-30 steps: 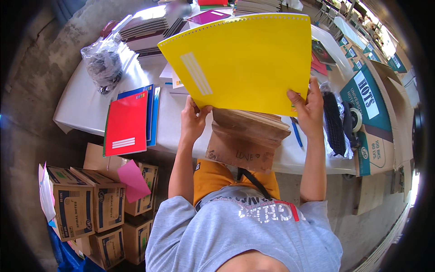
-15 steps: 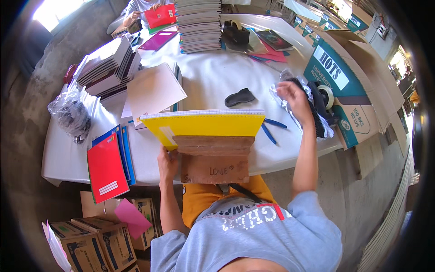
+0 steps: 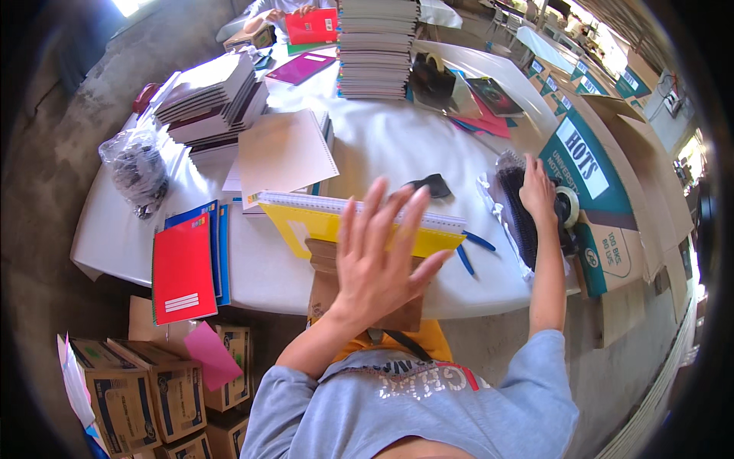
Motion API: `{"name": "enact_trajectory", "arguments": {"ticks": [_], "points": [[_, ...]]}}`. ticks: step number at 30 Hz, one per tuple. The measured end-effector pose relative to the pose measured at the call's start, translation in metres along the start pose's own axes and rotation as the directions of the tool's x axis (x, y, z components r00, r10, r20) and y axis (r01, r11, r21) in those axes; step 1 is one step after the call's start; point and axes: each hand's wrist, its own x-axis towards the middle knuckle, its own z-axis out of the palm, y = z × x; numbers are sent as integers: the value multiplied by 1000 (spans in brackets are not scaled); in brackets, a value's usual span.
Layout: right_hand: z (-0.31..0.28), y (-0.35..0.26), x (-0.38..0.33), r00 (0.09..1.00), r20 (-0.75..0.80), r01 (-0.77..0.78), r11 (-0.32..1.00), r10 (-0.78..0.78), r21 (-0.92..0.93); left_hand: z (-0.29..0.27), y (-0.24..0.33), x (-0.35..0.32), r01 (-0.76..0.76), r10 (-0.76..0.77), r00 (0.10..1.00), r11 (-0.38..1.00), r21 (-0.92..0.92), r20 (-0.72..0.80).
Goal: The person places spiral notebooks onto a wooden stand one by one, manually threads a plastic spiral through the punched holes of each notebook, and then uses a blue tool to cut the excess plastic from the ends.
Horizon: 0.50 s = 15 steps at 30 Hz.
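A yellow notebook (image 3: 294,228) leans on a brown cardboard stand (image 3: 325,283) at the table's near edge, its punched page edge on top. In front of it my left hand (image 3: 375,264) is raised, open with fingers spread, holding nothing. My right hand (image 3: 540,191) reaches over a bundle of black plastic binding coils (image 3: 517,210) in torn clear wrapping. Its fingers look stretched out and apart at the bundle; whether they touch a coil is hard to see. Blue-handled pliers (image 3: 468,256) lie right of the notebook, and a black cloth-like piece (image 3: 433,185) lies behind it.
Left are red (image 3: 183,268) and blue notebooks, a bag of dark coils (image 3: 136,172) and stacked books (image 3: 210,96). A tall notebook stack (image 3: 375,50) stands at the back, near another person handling a red notebook (image 3: 312,27). A large carton (image 3: 592,164) and tape roll (image 3: 567,206) are right.
My left hand has let go of the yellow notebook's lower left side and risen in front of it, fingers spread. My right hand has moved down onto the coil bundle. The view has shifted.
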Motion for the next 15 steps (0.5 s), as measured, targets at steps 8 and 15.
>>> {"name": "enact_trajectory", "arguments": {"ticks": [8,15], "points": [[-123,-54,-64,829,129,276,598,-544,752,44,12,1,97,-118,981,986,138,154],[-104,-73,-69,872,-135,306,310,-470,900,54,10,-5,92,-115,985,981,172,129]]}}
